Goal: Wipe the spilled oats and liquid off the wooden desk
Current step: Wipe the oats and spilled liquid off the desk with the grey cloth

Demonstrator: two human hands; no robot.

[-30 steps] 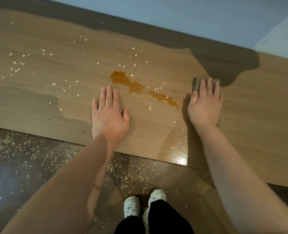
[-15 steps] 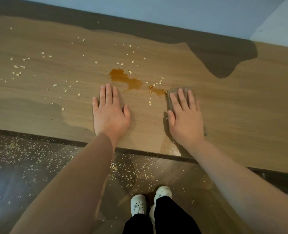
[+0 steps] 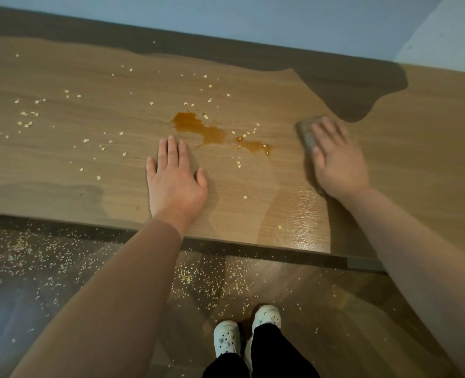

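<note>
The left hand (image 3: 175, 184) is laid flat, palm down, on the light brown wooden table (image 3: 62, 165), with the fingers straight and together and the thumb spread aside. The right hand (image 3: 335, 159), blurred, is pressed palm down with fingers extended, apparently over a grey-brown rectangular pad (image 3: 306, 135). Both bare forearms are stretched forward.

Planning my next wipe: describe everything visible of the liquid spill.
The spill is amber-brown liquid in two patches on the desk: a larger one and a smaller one to its right. A few oats sit in the smaller. It lies between the left hand and right hand; neither, nor the cloth, touches it.
</note>
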